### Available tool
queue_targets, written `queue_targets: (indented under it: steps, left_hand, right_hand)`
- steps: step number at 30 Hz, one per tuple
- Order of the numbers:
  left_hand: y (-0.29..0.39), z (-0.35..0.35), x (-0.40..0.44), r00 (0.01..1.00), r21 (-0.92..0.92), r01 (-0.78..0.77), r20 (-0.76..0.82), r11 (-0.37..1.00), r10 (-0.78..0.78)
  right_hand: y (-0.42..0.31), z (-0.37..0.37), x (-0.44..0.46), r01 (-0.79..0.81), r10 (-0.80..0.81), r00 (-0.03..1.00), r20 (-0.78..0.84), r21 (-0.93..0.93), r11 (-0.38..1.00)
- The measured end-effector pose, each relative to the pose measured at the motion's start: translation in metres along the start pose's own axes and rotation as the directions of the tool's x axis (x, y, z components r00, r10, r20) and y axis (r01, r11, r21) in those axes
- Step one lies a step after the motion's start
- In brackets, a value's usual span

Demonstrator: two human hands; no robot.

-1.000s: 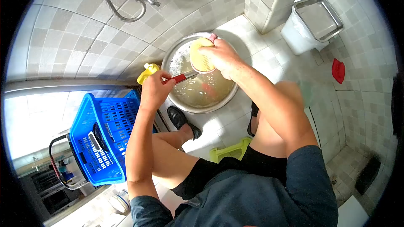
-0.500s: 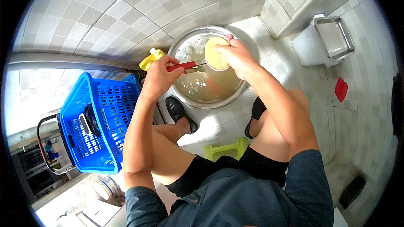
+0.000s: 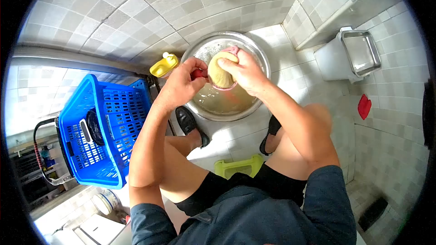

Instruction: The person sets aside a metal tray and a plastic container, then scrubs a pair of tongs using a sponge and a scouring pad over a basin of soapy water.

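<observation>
the left hand (image 3: 181, 84) is closed around a red handle (image 3: 198, 74), thumb and forefinger pinching it, the other fingers curled out of sight. the right hand (image 3: 247, 72) grips a yellow pad (image 3: 221, 73) with a pink edge, thumb flat across its face; the fingers behind it are hidden, so how far they curl i cannot tell.

the key relation is between these two: the pad lies just to the right of the left fingertips, its long axis running away from the body, while the handle points sideways out of the left grip towards it. the left hand is nearer the handle, the right nearer the pad. whether the handle's far end touches the pad or passes behind it, i cannot tell.

below both sets of fingers is a round metal basin (image 3: 227, 117) of cloudy water, with a blurred reddish patch under the right fingers. left of the left fingers stands a yellow bottle (image 3: 164, 66); farther left, nearer the body, a blue basket (image 3: 102, 122).
</observation>
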State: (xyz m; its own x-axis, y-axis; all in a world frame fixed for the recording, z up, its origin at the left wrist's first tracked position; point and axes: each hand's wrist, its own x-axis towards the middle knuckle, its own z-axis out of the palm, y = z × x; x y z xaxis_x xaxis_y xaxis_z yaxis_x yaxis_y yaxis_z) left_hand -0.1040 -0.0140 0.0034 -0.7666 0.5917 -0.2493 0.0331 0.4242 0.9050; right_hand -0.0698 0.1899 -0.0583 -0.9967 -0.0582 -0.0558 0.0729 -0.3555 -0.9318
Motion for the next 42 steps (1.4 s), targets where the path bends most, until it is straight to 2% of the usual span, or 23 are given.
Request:
queue_targets:
  steps: [3, 4, 5, 8, 11, 13, 14, 15, 17, 18, 21, 22, 23, 25, 27, 29, 31, 33, 34, 36, 37, 39, 42]
  left_hand:
    - [0.005, 0.006, 0.0, 1.0, 0.06, 0.014, -0.006, 0.998, -0.014]
    - [0.007, 0.011, 0.001, 0.999, -0.086, -0.031, -0.016, 0.996, 0.03]
    - [0.009, 0.011, 0.001, 0.999, -0.089, -0.034, -0.023, 0.995, 0.032]
    - [0.014, 0.01, -0.002, 0.999, -0.05, -0.009, -0.045, 0.999, 0.007]
    - [0.01, 0.006, -0.002, 0.991, -0.004, -0.085, -0.1, 0.996, 0.084]
    - [0.002, 0.001, 0.0, 0.983, -0.03, -0.102, -0.158, 0.994, 0.096]
    - [0.002, 0.0, 0.001, 0.977, -0.139, -0.144, -0.181, 0.98, 0.117]
    - [0.002, -0.001, 0.003, 0.973, -0.147, -0.145, -0.201, 0.978, 0.114]
    - [0.003, -0.001, 0.004, 0.975, -0.201, -0.084, -0.218, 0.976, 0.039]
    - [0.001, 0.001, 0.005, 0.98, -0.131, -0.049, -0.2, 0.99, 0.022]
    - [0.001, 0.011, 0.005, 0.975, -0.066, -0.12, -0.197, 0.991, 0.105]
    - [0.0, 0.008, 0.006, 0.971, -0.094, -0.121, -0.216, 0.988, 0.098]
    - [0.001, 0.004, 0.008, 0.968, -0.118, -0.124, -0.233, 0.985, 0.094]
    - [0.001, -0.007, 0.008, 0.967, -0.217, -0.114, -0.248, 0.97, 0.058]
    - [0.001, -0.014, 0.008, 0.966, -0.218, -0.177, -0.225, 0.96, 0.127]
    - [-0.003, -0.012, 0.009, 0.972, -0.208, -0.154, -0.206, 0.966, 0.111]
    - [-0.01, -0.006, 0.015, 0.928, -0.26, -0.332, -0.26, 0.907, 0.266]
    - [0.009, -0.01, 0.006, 0.948, -0.336, -0.269, -0.256, 0.903, 0.187]
    - [0.007, -0.011, 0.006, 0.933, -0.267, -0.291, -0.29, 0.919, 0.211]
    - [-0.004, -0.011, 0.01, 0.913, -0.102, -0.282, -0.334, 0.954, 0.235]
    - [-0.009, -0.008, 0.011, 0.91, -0.1, -0.289, -0.336, 0.952, 0.241]
    - [-0.016, 0.002, 0.01, 0.954, -0.088, -0.132, -0.28, 0.987, 0.102]
    - [-0.028, 0.017, 0.014, 0.976, -0.11, -0.11, -0.202, 0.988, 0.086]
  right_hand:
    - [0.025, 0.002, 0.004, 0.093, -0.101, 0.995, -0.024, -0.23, 0.969]
    - [0.037, 0.001, 0.006, 0.032, -0.05, 0.997, -0.056, -0.298, 0.954]
    - [0.043, 0.0, 0.009, -0.007, -0.026, 0.997, -0.072, -0.423, 0.906]
    - [0.059, -0.002, 0.013, 0.005, -0.045, 0.995, -0.089, -0.403, 0.915]
    - [0.052, -0.004, 0.007, 0.051, -0.168, 0.973, -0.159, -0.56, 0.827]
    - [0.05, -0.01, 0.008, -0.17, 0.117, 0.984, -0.132, -0.532, 0.829]
    - [0.047, -0.01, 0.008, -0.29, 0.266, 0.957, -0.119, -0.498, 0.818]
    - [0.045, -0.007, 0.004, -0.285, 0.271, 0.957, -0.104, -0.511, 0.811]
    - [0.043, 0.0, -0.005, -0.193, 0.198, 0.98, 0.01, -0.188, 0.963]
    - [0.045, 0.009, -0.005, 0.101, -0.083, 0.993, 0.082, -0.246, 0.964]
    - [0.034, 0.012, -0.005, 0.123, -0.082, 0.984, 0.156, -0.274, 0.954]
    - [0.03, 0.014, -0.004, 0.273, -0.212, 0.956, 0.203, -0.349, 0.896]
    - [0.031, 0.01, -0.004, 0.27, -0.207, 0.956, 0.206, -0.35, 0.897]
    - [0.034, -0.002, -0.001, 0.362, -0.22, 0.931, 0.292, -0.647, 0.671]
    - [0.04, -0.007, 0.0, 0.359, -0.202, 0.931, 0.305, -0.66, 0.66]
    - [0.047, -0.01, 0.0, 0.183, 0.041, 0.966, 0.256, -0.784, 0.593]
    - [0.056, -0.006, -0.004, 0.215, -0.027, 0.968, 0.251, -0.763, 0.609]
    - [0.056, 0.0, -0.005, 0.094, -0.009, 0.989, 0.15, -0.568, 0.818]
    - [0.056, 0.004, -0.004, 0.098, -0.011, 0.988, 0.155, -0.57, 0.816]
    - [0.057, 0.008, -0.003, 0.094, -0.068, 0.993, 0.093, -0.309, 0.947]
    - [0.055, 0.006, -0.001, 0.101, -0.074, 0.993, 0.095, -0.312, 0.945]
    - [0.042, 0.005, 0.001, -0.015, 0.034, 0.997, 0.067, -0.27, 0.963]
    - [0.033, 0.01, 0.001, -0.003, 0.003, 1.0, 0.004, -0.179, 0.984]
